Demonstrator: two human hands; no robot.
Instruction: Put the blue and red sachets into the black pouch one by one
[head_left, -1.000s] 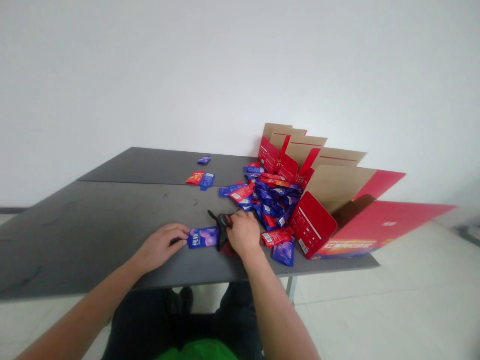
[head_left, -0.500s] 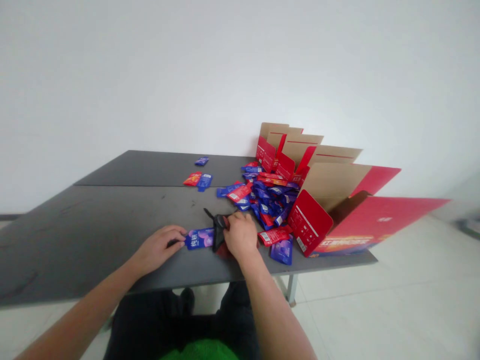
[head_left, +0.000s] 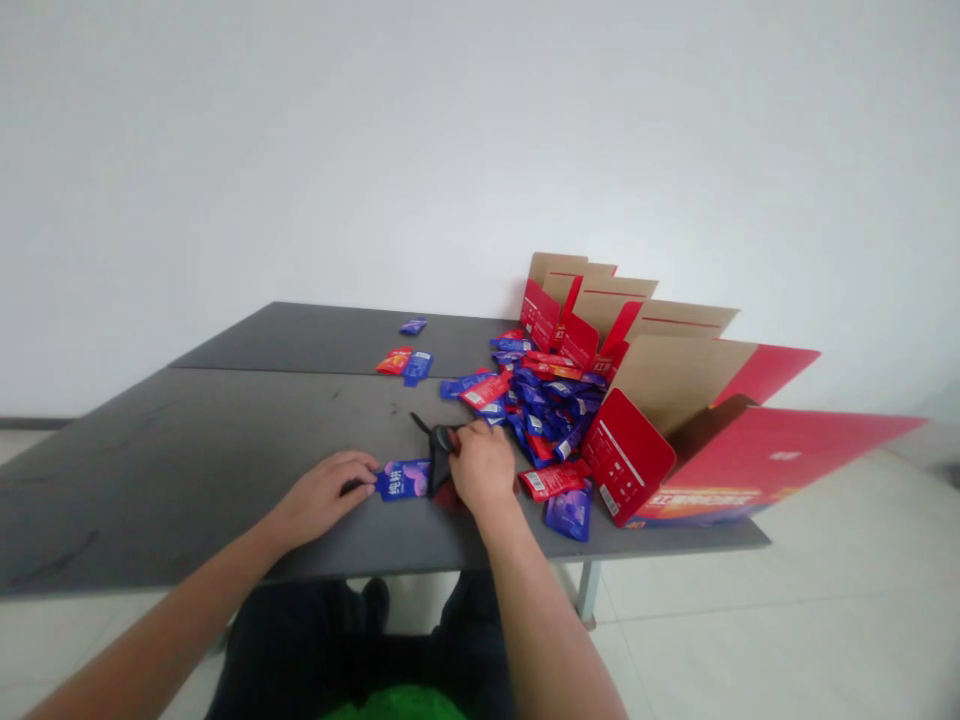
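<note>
In the head view a blue-purple pouch (head_left: 405, 479) with white lettering lies flat on the grey table (head_left: 330, 400). My left hand (head_left: 334, 490) pinches its narrow left end between thumb and fingers. Closed around a black and dark-red hand tool (head_left: 441, 455) is my right hand (head_left: 484, 462); the tool's exact kind is unclear. It stands at the pouch's right end, and a thin black piece sticks out at its upper left. My fingers and palm hide much of the tool.
Right of my hands spreads a pile of blue and red pouches (head_left: 551, 400). Behind and beside it, open red cartons (head_left: 626, 455) line the table's right side. Several more pouches (head_left: 418, 367) lie farther back. The table's front edge runs close to my body.
The camera view has shifted slightly, so table, pouches and cartons appear a little more to the right. Both hands keep nearly the same hold on the pouch and the tool.
</note>
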